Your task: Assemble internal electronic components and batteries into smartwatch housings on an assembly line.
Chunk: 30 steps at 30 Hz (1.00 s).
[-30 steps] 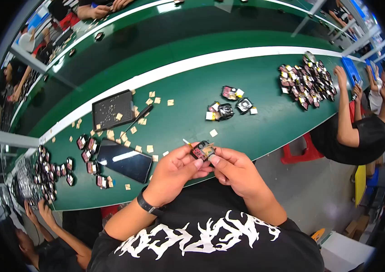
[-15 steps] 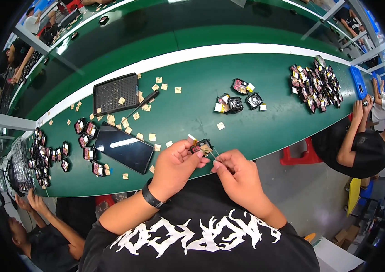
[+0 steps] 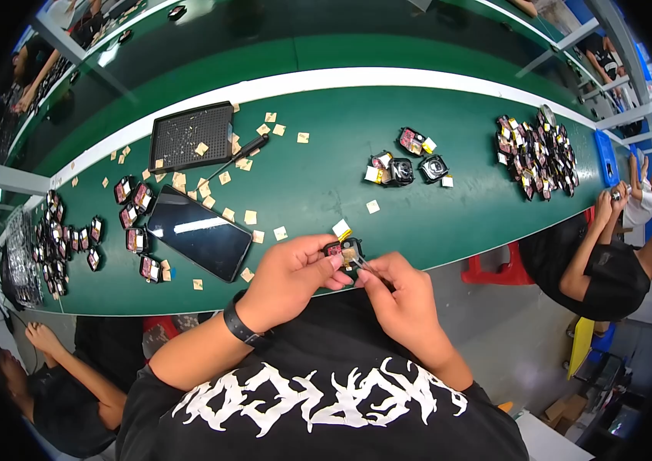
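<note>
My left hand [image 3: 289,275] is closed round a small black device housing [image 3: 330,249] held just over the bench's near edge. Its inside faces up and shows reddish parts and a beige square [image 3: 349,254]. A white flat piece with a yellow end [image 3: 342,228] sticks out from its far side. In my right hand [image 3: 401,290] a thin pair of tweezers [image 3: 359,263] is pinched, the tips at the housing's right side by the beige square. Whether the tips grip anything is too small to tell.
On the green bench [image 3: 318,184] lie a dark phone [image 3: 201,234], a black tray [image 3: 191,138], a screwdriver [image 3: 243,152] and scattered beige squares. Similar housings form a large pile [image 3: 537,157] at right, a trio [image 3: 401,170] mid-bench and groups [image 3: 53,246] at left. Co-workers sit at both sides.
The tweezers have come in closer to the beige square, and my right hand has shifted slightly. The white piece now shows its broad face. The whole view has shifted a little.
</note>
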Tool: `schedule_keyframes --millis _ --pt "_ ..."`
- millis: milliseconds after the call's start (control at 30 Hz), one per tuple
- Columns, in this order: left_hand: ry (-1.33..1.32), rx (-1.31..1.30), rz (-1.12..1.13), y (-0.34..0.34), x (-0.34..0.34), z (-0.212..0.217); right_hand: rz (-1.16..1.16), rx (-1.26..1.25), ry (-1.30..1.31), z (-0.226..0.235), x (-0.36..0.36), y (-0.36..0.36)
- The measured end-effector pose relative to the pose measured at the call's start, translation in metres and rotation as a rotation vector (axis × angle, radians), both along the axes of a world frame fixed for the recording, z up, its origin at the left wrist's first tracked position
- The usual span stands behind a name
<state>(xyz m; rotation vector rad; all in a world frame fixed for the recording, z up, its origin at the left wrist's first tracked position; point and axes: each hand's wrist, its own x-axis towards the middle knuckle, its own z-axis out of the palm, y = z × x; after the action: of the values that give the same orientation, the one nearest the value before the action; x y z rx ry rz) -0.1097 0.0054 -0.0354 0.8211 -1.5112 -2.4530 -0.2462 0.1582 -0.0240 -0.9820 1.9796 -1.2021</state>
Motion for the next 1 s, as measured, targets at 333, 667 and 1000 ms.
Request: schedule_keyframes --millis 333,667,1000 --pt "0.021 -0.004 -0.016 0.007 0.004 -0.001 0.017 -0.111 -0.193 0.0 -0.018 0.009" --pt "0.044 -0.14 0.027 0.013 0.005 -0.005 0.042 0.131 0.136 0.017 0.003 0.005" --pt "0.019 -0.267 -0.031 0.012 0.006 0.001 0.043 0.134 0.21 0.012 0.014 0.005"
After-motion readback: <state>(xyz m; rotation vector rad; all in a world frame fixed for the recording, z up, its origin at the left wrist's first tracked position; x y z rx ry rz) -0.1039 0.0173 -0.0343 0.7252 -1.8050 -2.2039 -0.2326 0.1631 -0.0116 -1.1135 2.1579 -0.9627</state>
